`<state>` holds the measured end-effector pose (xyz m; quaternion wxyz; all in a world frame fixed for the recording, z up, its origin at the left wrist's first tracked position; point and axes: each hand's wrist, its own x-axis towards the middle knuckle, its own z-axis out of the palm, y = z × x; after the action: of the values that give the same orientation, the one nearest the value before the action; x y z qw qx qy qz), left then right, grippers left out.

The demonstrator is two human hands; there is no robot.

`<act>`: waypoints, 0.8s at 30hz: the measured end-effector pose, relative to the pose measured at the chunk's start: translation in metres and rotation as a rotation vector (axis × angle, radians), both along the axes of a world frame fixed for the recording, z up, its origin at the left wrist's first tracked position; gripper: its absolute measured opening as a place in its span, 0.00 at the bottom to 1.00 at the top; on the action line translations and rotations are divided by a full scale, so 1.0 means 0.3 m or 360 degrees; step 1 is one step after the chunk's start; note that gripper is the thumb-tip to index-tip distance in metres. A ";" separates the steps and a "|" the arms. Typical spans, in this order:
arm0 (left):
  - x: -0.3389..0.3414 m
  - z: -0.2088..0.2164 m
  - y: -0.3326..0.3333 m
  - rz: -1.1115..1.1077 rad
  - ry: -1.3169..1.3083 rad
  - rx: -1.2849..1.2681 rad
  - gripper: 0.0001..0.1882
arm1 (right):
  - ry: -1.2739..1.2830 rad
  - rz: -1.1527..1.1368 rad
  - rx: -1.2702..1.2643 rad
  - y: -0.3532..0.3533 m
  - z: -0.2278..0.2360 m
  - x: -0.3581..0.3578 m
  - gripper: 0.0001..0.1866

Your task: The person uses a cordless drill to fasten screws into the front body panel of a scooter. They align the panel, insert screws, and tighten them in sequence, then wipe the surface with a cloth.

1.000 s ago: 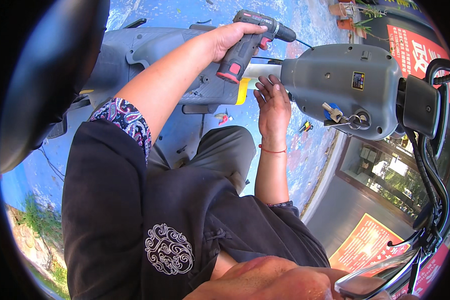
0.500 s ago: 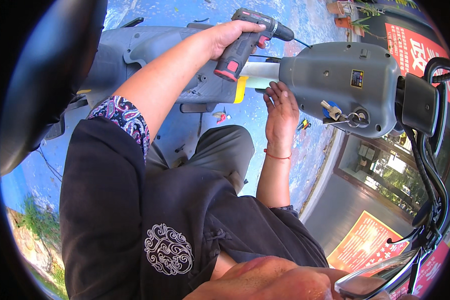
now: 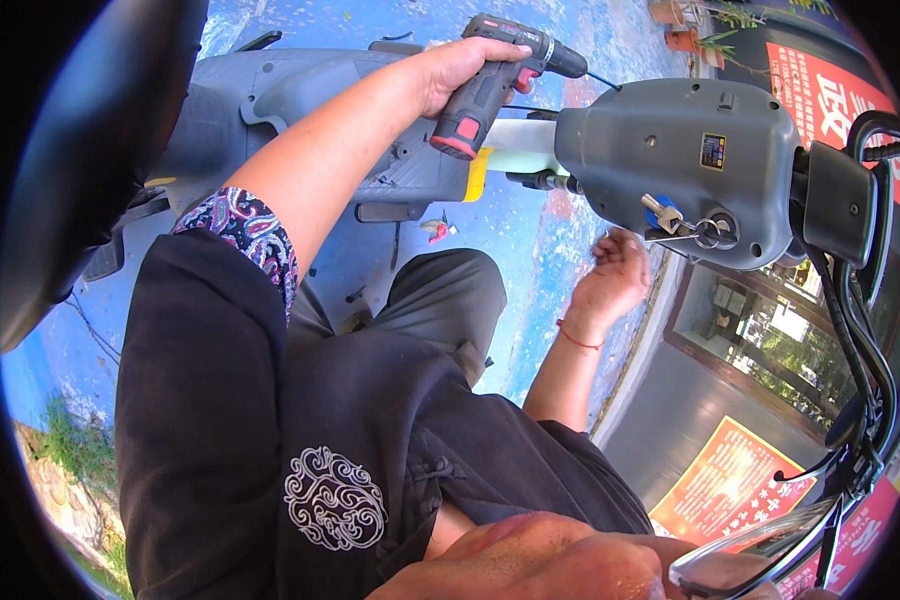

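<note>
In my left hand [image 3: 460, 75] is a dark grey cordless drill [image 3: 475, 105] with red accents, its fingers wrapped round the handle near the trigger. The chuck faces right, and a thin dark bit reaches the upper edge of the scooter's grey plastic front housing [image 3: 675, 170]. My right hand [image 3: 615, 275] is below the housing's lower edge, fingers curled; whatever they hold, if anything, cannot be made out. Keys [image 3: 662, 214] hang on a ring at the ignition lock [image 3: 715, 232]. A dark cylindrical part [image 3: 543, 180] shows at the housing's lower left.
The grey scooter body [image 3: 310, 95] with a yellow edge [image 3: 477, 175] stretches leftward. A small red object [image 3: 436, 231] lies on the blue floor [image 3: 520, 285]. Handlebar cables [image 3: 860, 340] run at the right, near a red sign [image 3: 830, 95]. Potted plants [image 3: 682, 40] stand at the back.
My right hand has moved right and nearer, away from the housing's lower left, its fingers curling. The dark cylindrical part there now shows. The left hand and drill stay nearly where they were.
</note>
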<state>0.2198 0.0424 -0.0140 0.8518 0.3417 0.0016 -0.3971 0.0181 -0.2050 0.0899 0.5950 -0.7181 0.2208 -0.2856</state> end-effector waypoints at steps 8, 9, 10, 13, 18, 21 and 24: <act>0.037 -0.009 -0.010 -0.0054 0.0018 -0.0021 0.18 | -0.0313 -0.0029 -0.0362 -0.089 0.190 0.128 0.30; 0.042 -0.026 -0.022 -0.0061 0.0039 -0.0030 0.18 | -0.0220 0.0151 -0.0535 -0.108 0.173 0.108 0.34; 0.047 -0.031 -0.027 -0.0087 0.0045 -0.0046 0.19 | -0.0236 0.0181 -0.0484 -0.107 0.161 0.107 0.34; 0.056 -0.034 -0.032 -0.0147 0.0022 -0.0052 0.20 | -0.0238 0.0269 -0.0461 -0.067 0.136 0.110 0.34; 0.074 -0.024 -0.025 -0.0154 -0.0023 -0.0034 0.22 | -0.0254 0.0237 -0.0318 -0.081 0.129 0.097 0.34; 0.059 0.002 -0.027 -0.0065 -0.0084 0.0042 0.23 | -0.0262 0.0205 -0.0279 -0.067 0.126 0.094 0.34; 0.044 0.043 -0.013 -0.0150 -0.0116 0.0120 0.23 | -0.0242 0.0168 -0.0282 -0.045 0.132 0.095 0.34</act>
<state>0.2331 0.0384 -0.0011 0.8181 0.3876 -0.0307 -0.4237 0.0467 -0.2186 0.1295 0.5584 -0.7548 0.1108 -0.3258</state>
